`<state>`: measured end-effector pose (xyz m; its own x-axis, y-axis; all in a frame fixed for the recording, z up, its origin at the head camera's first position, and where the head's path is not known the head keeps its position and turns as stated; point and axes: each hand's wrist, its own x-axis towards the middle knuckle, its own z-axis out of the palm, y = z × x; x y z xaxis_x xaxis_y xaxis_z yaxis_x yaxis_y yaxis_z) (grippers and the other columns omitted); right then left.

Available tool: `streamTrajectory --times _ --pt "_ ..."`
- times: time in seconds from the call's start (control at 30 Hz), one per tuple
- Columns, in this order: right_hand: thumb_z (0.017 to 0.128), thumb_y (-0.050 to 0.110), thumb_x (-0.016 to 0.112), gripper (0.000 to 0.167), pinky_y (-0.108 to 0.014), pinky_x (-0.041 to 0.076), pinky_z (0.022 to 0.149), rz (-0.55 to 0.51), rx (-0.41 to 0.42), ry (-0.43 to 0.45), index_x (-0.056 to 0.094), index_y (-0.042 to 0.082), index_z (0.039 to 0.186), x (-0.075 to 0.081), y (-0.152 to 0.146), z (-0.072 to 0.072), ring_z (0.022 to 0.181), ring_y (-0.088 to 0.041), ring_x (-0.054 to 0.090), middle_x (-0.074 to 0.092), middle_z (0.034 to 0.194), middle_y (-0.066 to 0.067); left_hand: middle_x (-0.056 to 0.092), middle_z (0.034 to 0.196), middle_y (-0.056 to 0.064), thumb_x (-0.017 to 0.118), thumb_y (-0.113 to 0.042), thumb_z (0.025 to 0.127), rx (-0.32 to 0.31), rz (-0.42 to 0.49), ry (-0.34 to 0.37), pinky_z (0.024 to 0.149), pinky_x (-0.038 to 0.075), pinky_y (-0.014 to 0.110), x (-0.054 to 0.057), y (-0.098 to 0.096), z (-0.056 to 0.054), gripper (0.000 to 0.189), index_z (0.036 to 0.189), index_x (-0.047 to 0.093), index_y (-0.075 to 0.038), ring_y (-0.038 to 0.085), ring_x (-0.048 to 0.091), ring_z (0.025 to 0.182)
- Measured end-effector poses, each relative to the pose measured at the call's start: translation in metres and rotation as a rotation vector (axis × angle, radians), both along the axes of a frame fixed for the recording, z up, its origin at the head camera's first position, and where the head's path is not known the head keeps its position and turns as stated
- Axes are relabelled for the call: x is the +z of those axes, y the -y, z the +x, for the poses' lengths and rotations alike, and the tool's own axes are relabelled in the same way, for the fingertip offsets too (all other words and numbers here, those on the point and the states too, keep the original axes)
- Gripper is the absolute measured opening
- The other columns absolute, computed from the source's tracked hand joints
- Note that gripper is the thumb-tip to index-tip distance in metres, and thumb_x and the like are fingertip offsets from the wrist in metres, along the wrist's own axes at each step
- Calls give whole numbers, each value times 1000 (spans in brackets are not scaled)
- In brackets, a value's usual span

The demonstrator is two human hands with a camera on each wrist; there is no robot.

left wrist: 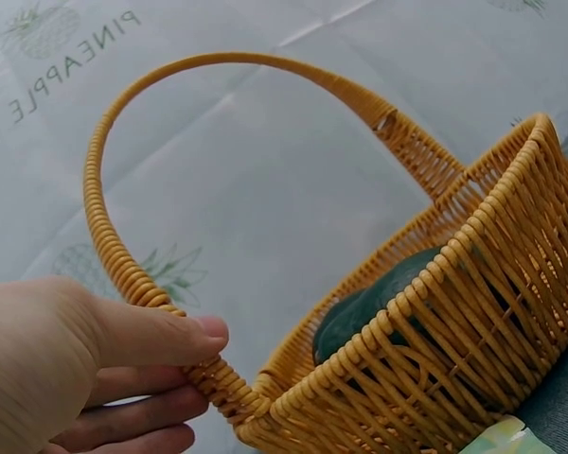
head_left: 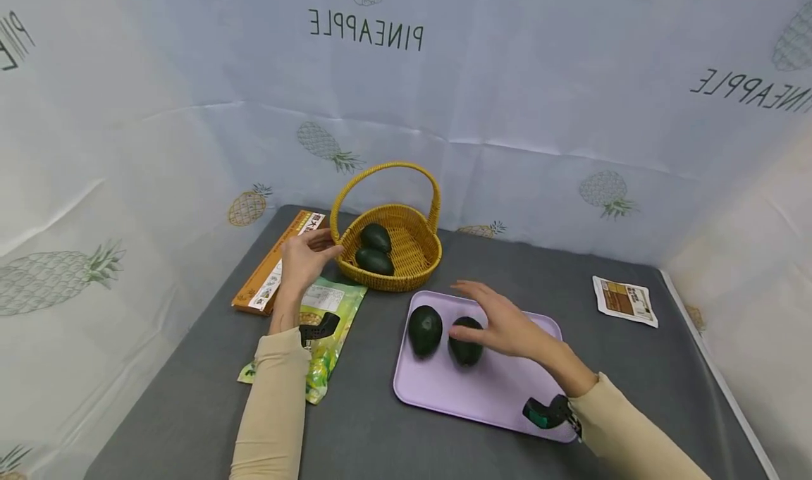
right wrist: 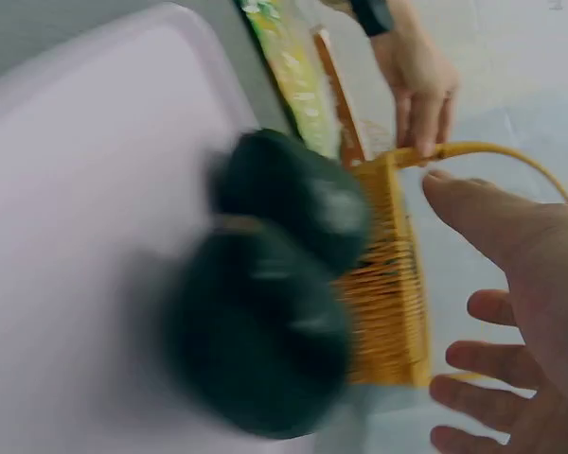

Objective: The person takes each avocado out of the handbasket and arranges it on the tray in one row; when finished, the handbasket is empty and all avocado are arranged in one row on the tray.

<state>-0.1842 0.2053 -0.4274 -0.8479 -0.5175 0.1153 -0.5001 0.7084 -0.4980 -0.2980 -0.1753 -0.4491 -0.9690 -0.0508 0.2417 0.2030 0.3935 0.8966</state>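
A pineapple-print sheet (head_left: 533,85) backs a dark table (head_left: 177,409) where a person works with both hands. On the table in front of me lies a lilac tray (head_left: 438,388), with a yellow wicker basket (head_left: 409,247) just beyond it, a green-and-yellow bag (head_left: 330,357) and an orange box (head_left: 266,275) to the left, and a small sachet (head_left: 626,301) well off to the right. Two dark avocados sit side by side in the basket, a far one (head_left: 376,237) and a near one (head_left: 375,261); two more, a left one (head_left: 425,330) and a right one (head_left: 466,353), rest on the tray. The rounded fruit could roll if nudged off-centre, and a tug on one side of the handle (head_left: 398,164) could tip the basket. The left hand (head_left: 306,258) pinches the handle near its base, thumb in front, fingers behind. The right hand (head_left: 501,321) hovers by the tray's right avocado, fingers spread apart, holding nothing, a gap showing between it and the fruit.
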Motion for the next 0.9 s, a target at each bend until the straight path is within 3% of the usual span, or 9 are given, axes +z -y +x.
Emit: streamTrajectory --times 0.23,0.33,0.47,0.63,0.77,0.9 --pt "100 31 74 68 -57 40 121 123 153 -68 45 9 158 49 43 -78 150 -34 44 46 163 -12 75 123 19 82 -17 92 0 0 -28 95 62 49 0 2 -2 45 134 71 -3 35 73 112" --pt "98 22 77 72 -56 39 123 171 198 -35 43 8 160 56 64 -114 150 -36 44 43 164 -13 75 123 19 83 -17 92 0 5 -29 95 62 49 0 2 0 45 133 71 -3 35 73 112" --pt "95 21 81 84 -56 33 126 246 199 59 35 13 164 53 90 -153 155 -35 35 35 169 -10 76 122 18 83 -17 91 2 1 -31 94 62 49 -1 1 1 44 132 72 -3 34 74 110" --pt "88 18 87 94 -54 33 127 298 171 125 33 16 165 43 121 -183 156 -33 32 36 169 -7 76 121 17 84 -16 91 6 15 -29 94 62 48 -2 -1 2 43 131 73 -4 33 74 109" --pt "87 13 87 95 -52 43 121 343 148 176 33 20 166 38 138 -198 152 -34 39 37 168 -7 77 120 16 83 -15 91 14 33 -16 94 63 47 -2 -2 4 42 130 73 -5 33 74 110" --pt "87 9 87 98 -52 45 119 377 125 235 32 26 166 34 147 -210 152 -33 40 37 168 -7 77 120 16 84 -16 91 11 24 -13 94 63 46 -1 -1 2 43 131 73 -5 32 75 110"
